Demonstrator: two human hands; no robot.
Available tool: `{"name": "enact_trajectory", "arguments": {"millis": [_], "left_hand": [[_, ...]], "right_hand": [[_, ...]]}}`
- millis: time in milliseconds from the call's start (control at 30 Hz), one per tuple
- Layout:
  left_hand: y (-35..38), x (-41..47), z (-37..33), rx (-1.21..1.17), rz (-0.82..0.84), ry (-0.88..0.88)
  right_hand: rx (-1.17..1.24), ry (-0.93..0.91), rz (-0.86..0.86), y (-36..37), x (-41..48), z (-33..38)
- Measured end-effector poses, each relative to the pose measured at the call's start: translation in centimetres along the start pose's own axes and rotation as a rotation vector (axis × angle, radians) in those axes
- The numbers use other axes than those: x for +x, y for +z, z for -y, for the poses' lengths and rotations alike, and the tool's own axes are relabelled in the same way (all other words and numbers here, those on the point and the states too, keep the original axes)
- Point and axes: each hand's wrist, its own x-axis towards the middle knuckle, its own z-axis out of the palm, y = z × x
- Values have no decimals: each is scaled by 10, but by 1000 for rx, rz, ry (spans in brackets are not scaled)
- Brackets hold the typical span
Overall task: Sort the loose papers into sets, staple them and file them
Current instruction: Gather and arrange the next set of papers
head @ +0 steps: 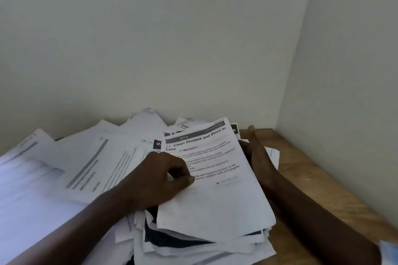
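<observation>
Left hand [157, 178] in pinch on sheet [217, 198]

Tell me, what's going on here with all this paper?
A person is working at a wooden table. The left hand pinches the top sheet, headed "Clean Glasses and Store in Case", on an untidy stack, while the right hand lies straight-fingered against the stack's right edge. More sheets lie spread to the left.

Top sheet [215, 178] headed "Clean Glasses and Store in Case".
</observation>
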Motion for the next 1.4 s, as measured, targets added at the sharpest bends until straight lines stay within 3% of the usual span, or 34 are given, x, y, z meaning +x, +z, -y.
{"name": "enact_trajectory", "arguments": {"millis": [133,267,467,700,867,967,1067,1233,1400], "left_hand": [[-1,-4,-4,23,-1,28],[-7,5,-3,309,-200,-95],[-22,57,-28,183,-347,-81],[16,97,-37,140,-209,-205],[53,91,-15,48,-423,-186],[59,89,-8,89,-411,-165],[63,88,1,106,-369,-190],[62,88,11,144,-231,-233],[61,87,12,171,-208,-269]], "right_hand": [[-271,-57,7,-12,6,-8],[-266,-26,12,-18,10,-9],[-395,-32,73,-24,17,-10],[-606,-128,128,-40,15,0],[-426,-70,172,-50,14,1],[-221,-65,80,-46,20,7],[-375,-157,20,-48,39,10],[-326,-207,-32,-49,50,-6],[-421,-274,-45,-57,56,-16]]}}
